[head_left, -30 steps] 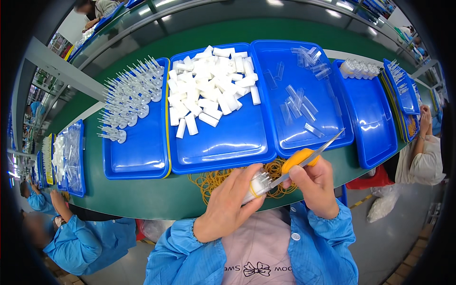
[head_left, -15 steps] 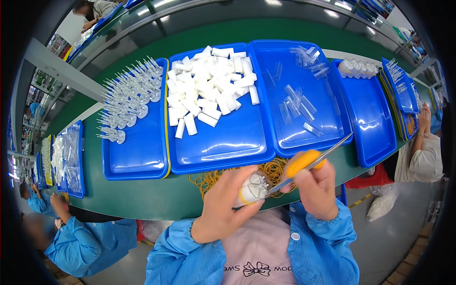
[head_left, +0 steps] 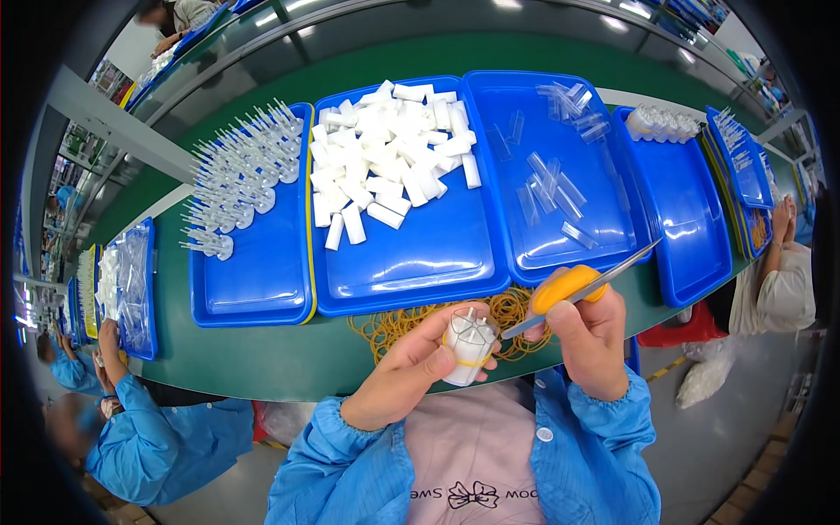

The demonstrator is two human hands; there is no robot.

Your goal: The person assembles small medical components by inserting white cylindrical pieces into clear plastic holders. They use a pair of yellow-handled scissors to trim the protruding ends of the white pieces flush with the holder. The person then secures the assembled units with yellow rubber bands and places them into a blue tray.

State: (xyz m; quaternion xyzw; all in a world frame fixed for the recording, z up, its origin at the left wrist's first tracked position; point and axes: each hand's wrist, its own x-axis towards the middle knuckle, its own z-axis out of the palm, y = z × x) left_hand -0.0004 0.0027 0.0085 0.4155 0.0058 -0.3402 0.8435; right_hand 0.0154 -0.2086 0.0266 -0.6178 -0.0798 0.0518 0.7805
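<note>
My left hand [head_left: 411, 363] is closed around a small bundle of white cylinders [head_left: 470, 346], held upright in front of my chest. A yellow rubber band circles the bundle, and thin clear stems and dark lines show on its top. My right hand [head_left: 591, 346] grips an orange-handled metal tool [head_left: 567, 287]. One long pointed end of the tool slants up to the right. Its other, flat grey end comes down close to the bundle's upper right side; I cannot tell whether they touch. Loose yellow rubber bands [head_left: 385, 331] lie on the table behind both hands.
Across the green table [head_left: 262, 359] stand blue trays: one with clear stemmed pieces [head_left: 254, 166], one with white cylinders [head_left: 385, 149], one with clear plastic tubes [head_left: 551, 188], one with finished-looking bundles [head_left: 662, 125]. Other people sit at the left and right.
My left hand has turned the bundle more upright, showing its side and band. The tool's flat end has drawn slightly away from the bundle's top, to the right.
</note>
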